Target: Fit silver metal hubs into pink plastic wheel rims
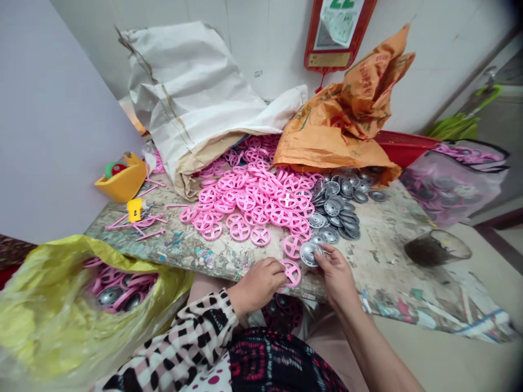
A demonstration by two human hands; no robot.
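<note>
Near the table's front edge my left hand (261, 283) is closed, its fingertips gripping the left rim of a pink spoked ring (291, 273). To its right, my right hand (337, 275) pinches a round grey disc (309, 254) between thumb and fingers, face up. The disc is just above and to the right of the held ring. Another pink ring (293, 246) lies just left of the disc. Behind the hands a heap of pink rings (257, 198) spreads from a white sack (196, 87), beside a pile of grey discs (337, 209) at an orange sack (339, 130).
Pink sticks (149, 224) and a yellow piece (134, 209) lie left, by a yellow holder (122, 182). A yellow bag (53, 305) of assembled parts stands front left. A dark cup (437, 247) sits right, with a filled clear bag (453, 185) behind it.
</note>
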